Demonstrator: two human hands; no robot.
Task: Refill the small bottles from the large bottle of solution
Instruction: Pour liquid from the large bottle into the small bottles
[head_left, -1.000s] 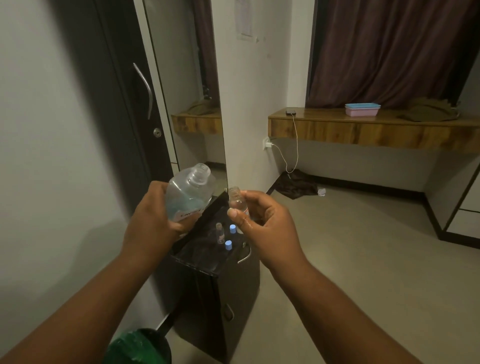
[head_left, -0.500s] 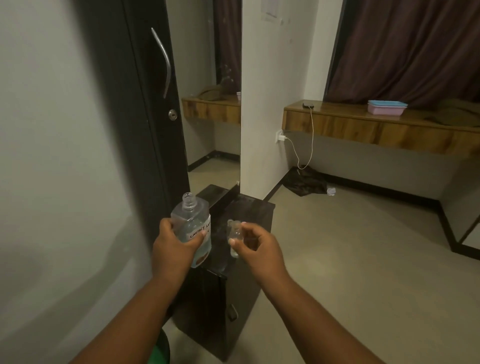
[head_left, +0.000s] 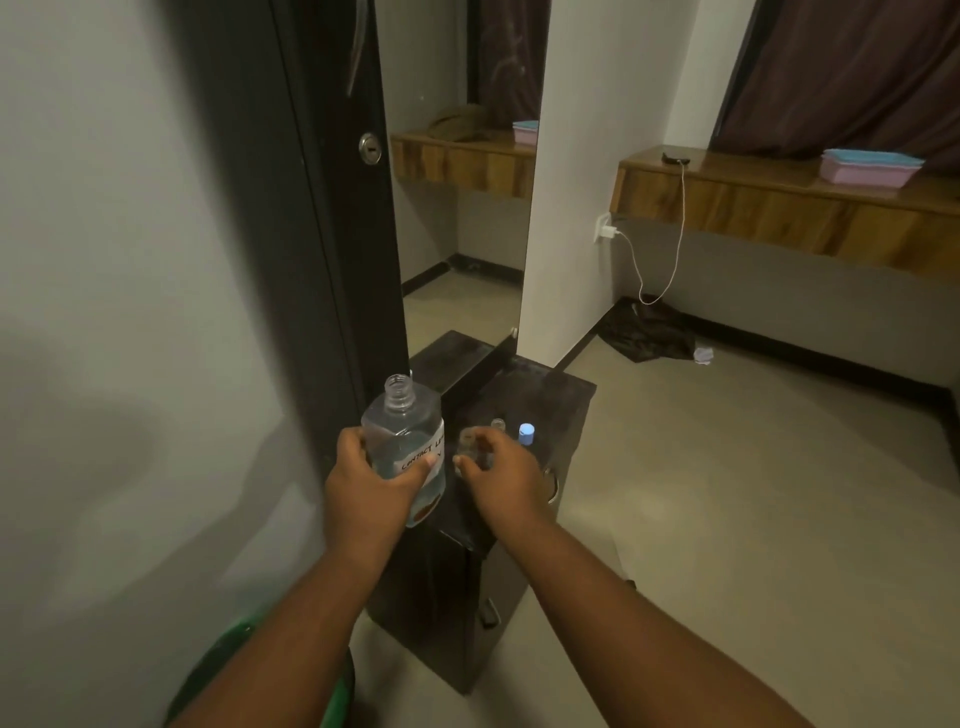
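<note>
Left hand grips the uncapped large bottle upright — right hand pinches a small bottle just right of it, above the black cabinet.

The uncapped, clear large bottle stands upright at centre frame, half full. Right of it are a clear small bottle, an open vial and a blue-capped bottle.
</note>
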